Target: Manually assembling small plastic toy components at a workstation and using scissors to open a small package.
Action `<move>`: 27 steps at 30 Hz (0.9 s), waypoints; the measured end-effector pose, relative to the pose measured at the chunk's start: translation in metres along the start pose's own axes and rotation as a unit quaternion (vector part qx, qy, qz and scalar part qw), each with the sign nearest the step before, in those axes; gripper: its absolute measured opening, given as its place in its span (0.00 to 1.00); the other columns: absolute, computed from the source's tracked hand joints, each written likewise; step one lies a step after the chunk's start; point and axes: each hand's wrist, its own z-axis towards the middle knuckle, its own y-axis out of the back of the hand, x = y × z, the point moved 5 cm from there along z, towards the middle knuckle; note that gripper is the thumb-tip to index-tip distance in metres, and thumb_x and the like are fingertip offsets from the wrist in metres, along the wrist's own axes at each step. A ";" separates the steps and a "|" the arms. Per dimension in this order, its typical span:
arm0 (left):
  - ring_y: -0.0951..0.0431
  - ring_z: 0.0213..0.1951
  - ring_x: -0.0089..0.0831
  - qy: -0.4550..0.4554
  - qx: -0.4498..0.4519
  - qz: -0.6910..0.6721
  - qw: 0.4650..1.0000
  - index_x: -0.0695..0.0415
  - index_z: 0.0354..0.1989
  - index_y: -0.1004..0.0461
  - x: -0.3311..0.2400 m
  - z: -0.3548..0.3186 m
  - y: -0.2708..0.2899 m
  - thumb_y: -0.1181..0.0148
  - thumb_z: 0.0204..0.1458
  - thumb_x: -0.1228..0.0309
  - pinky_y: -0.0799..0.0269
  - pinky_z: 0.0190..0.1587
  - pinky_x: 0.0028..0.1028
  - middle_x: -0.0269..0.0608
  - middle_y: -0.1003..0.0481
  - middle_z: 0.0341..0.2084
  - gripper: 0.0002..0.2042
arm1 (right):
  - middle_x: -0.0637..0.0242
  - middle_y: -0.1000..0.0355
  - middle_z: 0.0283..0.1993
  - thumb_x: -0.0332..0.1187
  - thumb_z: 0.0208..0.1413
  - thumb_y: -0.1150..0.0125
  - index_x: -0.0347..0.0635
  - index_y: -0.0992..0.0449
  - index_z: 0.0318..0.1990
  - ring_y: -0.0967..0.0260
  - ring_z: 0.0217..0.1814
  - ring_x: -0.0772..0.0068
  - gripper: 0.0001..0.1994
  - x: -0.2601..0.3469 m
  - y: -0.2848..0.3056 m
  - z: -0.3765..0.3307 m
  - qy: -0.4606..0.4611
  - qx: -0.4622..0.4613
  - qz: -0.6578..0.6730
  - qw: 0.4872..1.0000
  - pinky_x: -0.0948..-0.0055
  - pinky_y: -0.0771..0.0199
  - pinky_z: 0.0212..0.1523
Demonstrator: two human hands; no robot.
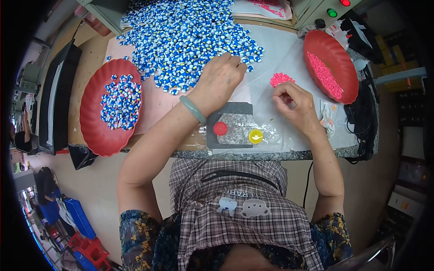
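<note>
My left hand (220,77), with a pale green bangle (193,110) on its wrist, is at the right edge of a large heap of small blue-and-white pieces (181,40). Its fingers curl down and in, and their tips are partly hidden. Thumb and forefinger of my right hand (294,106) pinch together just below a small pile of pink bits (281,80); whatever sits between them is too small to make out. Between my forearms, a small red round container (220,128) and a yellow one (256,136) lie on a grey-framed speckled patch (235,131).
A red scalloped dish (92,131) on the left holds blue-and-white pieces with pink parts. At the right, another red dish (346,74) holds pink bits. A metal housing (312,18) with green and red lights stands behind. Black cables (361,122) lie at the right edge.
</note>
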 end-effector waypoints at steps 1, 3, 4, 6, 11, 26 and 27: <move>0.25 0.39 0.41 0.004 -0.003 -0.006 1.000 0.59 0.34 0.25 0.000 0.000 0.002 0.44 0.46 0.78 0.27 0.41 0.38 0.42 0.27 0.31 0.07 | 0.67 0.27 0.35 0.18 0.53 0.38 0.36 0.27 0.34 0.31 0.32 0.81 0.05 -0.003 -0.001 -0.002 -0.039 0.005 0.064 0.997 0.78 0.27 0.32; 0.24 0.38 0.42 0.004 -0.008 -0.015 1.000 0.59 0.35 0.25 -0.004 0.002 0.007 0.44 0.47 0.79 0.26 0.40 0.38 0.43 0.26 0.32 0.07 | 0.66 0.26 0.36 0.18 0.55 0.38 0.36 0.27 0.36 0.30 0.33 0.81 0.05 -0.014 -0.005 -0.009 -0.094 -0.003 0.184 0.979 0.79 0.27 0.33; 0.23 0.35 0.42 0.048 -0.023 -0.091 0.994 0.60 0.37 0.24 -0.004 0.002 0.010 0.43 0.49 0.79 0.25 0.38 0.37 0.43 0.25 0.34 0.07 | 0.66 0.25 0.37 0.18 0.57 0.39 0.36 0.27 0.38 0.30 0.34 0.81 0.05 -0.020 -0.008 -0.014 -0.144 -0.009 0.302 0.942 0.79 0.26 0.34; 0.22 0.33 0.42 0.096 -0.037 -0.166 0.981 0.60 0.38 0.23 -0.009 -0.002 0.019 0.42 0.51 0.79 0.24 0.36 0.37 0.44 0.24 0.35 0.07 | 0.65 0.25 0.37 0.19 0.58 0.38 0.36 0.28 0.39 0.29 0.34 0.81 0.06 -0.014 -0.009 -0.016 -0.160 -0.013 0.356 0.920 0.79 0.25 0.35; 0.21 0.27 0.27 0.167 0.004 -0.418 0.893 0.62 0.40 0.20 -0.039 -0.015 0.037 0.41 0.54 0.79 0.25 0.30 0.26 0.43 0.22 0.35 0.07 | 0.62 0.25 0.38 0.20 0.58 0.37 0.36 0.30 0.40 0.27 0.35 0.79 0.08 0.006 -0.007 -0.020 -0.169 -0.018 0.451 0.876 0.80 0.24 0.36; 0.29 0.21 0.22 0.141 -0.012 -0.419 0.897 0.62 0.34 0.24 -0.061 -0.027 0.047 0.36 0.51 0.78 0.34 0.24 0.23 0.38 0.26 0.27 0.04 | 0.62 0.25 0.35 0.17 0.56 0.36 0.33 0.28 0.38 0.25 0.33 0.78 0.07 0.034 -0.008 -0.020 -0.115 0.027 0.365 0.924 0.81 0.22 0.34; 0.30 0.22 0.19 0.157 0.002 -0.425 0.891 0.62 0.34 0.24 -0.060 -0.027 0.047 0.36 0.52 0.78 0.35 0.24 0.22 0.36 0.26 0.27 0.03 | 0.62 0.24 0.35 0.17 0.56 0.36 0.31 0.27 0.39 0.24 0.34 0.78 0.06 0.037 -0.006 -0.020 -0.106 0.015 0.344 0.933 0.80 0.22 0.35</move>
